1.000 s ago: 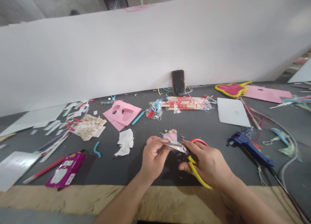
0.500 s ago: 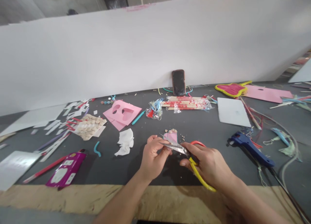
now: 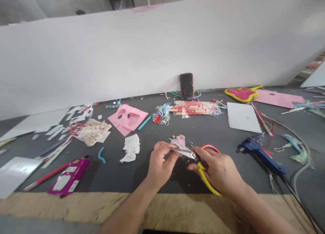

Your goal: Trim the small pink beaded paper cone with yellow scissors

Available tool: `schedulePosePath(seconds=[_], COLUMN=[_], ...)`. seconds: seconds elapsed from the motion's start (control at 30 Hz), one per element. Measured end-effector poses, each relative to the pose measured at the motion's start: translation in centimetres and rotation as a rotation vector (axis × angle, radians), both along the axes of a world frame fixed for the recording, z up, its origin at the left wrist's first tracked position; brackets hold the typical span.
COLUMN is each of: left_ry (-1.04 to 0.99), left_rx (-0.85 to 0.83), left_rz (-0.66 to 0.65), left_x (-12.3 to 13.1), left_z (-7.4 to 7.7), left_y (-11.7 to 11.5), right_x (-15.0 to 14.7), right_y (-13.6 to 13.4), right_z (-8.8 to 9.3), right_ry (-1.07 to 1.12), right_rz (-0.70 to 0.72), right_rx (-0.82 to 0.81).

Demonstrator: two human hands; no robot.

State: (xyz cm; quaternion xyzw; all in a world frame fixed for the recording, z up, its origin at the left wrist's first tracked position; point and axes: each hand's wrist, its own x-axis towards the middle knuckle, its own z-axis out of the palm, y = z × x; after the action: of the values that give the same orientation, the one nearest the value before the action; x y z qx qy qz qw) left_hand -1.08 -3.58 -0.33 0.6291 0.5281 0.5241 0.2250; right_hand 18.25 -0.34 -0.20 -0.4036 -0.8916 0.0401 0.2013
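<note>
My right hand [image 3: 220, 169] grips a pair of scissors [image 3: 187, 153] with one yellow and one red handle. Their metal blades point left, slightly apart, towards the fingertips of my left hand [image 3: 160, 163]. The left thumb and fingers are pinched together right at the blades. Whatever they hold is too small to make out. Just beyond the blades lies a small pink piece of paper [image 3: 180, 141], partly covered by the scissors. Tiny pale beads [image 3: 180, 137] sit along its far edge, and a few more are scattered to its right.
A blue glue gun [image 3: 264, 156] with its cable lies at right. Crumpled tissue [image 3: 131, 148], a purple packet [image 3: 69, 176] and pink cut-out paper [image 3: 129, 119] are at left. Wrapped sticks [image 3: 195, 108] lie behind, before a phone [image 3: 186, 86] leaning on the white board [image 3: 152, 51].
The scissors' handles have shifted slightly up and left, and the red loop shows more. The left hand stays pinched in nearly the same place.
</note>
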Motion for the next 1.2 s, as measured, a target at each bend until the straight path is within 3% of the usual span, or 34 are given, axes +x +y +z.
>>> schedulePosePath(seconds=[0.33, 0.57, 0.9, 1.2], left_ry=[0.019, -0.028, 0.098, -0.020], left_rx=[0.031, -0.043, 0.020, 0.033], left_rz=[-0.058, -0.157, -0.085, -0.007], left_x=[-0.59, -0.66, -0.55, -0.20], left_z=[-0.10, 0.55, 0.46, 0.07], left_y=[0.06, -0.07, -0.04, -0.09], right_x=[-0.09, -0.06, 0.15, 0.03], right_y=[-0.13, -0.11, -0.56, -0.24], right_z=[0.57, 0.34, 0.46, 0.44], right_ry=[-0.043, 0.023, -0.016, 0.007], right_rz=[0.012, 0.066, 0.029, 0.007], right_rx=[-0.005, 0.004, -0.011, -0.011])
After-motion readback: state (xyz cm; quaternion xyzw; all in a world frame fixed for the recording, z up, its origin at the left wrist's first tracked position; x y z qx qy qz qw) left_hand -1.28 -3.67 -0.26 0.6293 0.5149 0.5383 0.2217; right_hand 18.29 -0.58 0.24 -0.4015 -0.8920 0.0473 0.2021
